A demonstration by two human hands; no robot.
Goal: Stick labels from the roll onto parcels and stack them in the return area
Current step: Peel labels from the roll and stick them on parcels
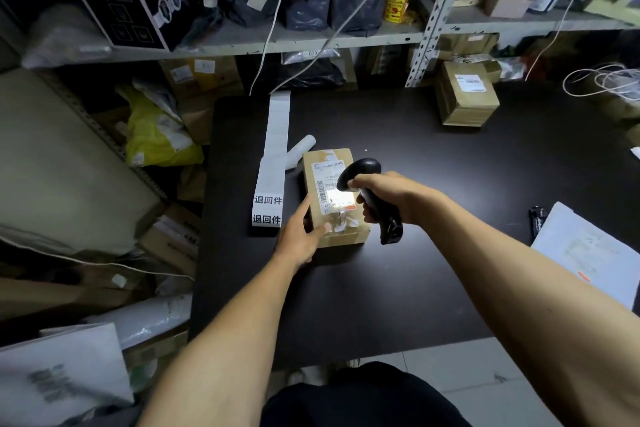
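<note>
Small brown cardboard parcel (332, 198) flat on the black tabletop (433, 270), just right of the white label strip (272, 180). Left hand (300, 236) steadying its near-left edge, fingers straight. Right hand (388, 198) wrapped round a black handheld scanner (372, 198) — head above the parcel's shipping label, lit bright.

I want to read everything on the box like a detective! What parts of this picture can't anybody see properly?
Head view only:
- Printed shipping label on the brown cardboard parcel: text too small, partly washed out by the scan light's glare.
- Black handheld barcode scanner: its grip is covered by the right hand.
- Parcel's near-left corner: covered by the left hand.
- White paper sheet: writing blurred, cut off by the right edge.
</note>
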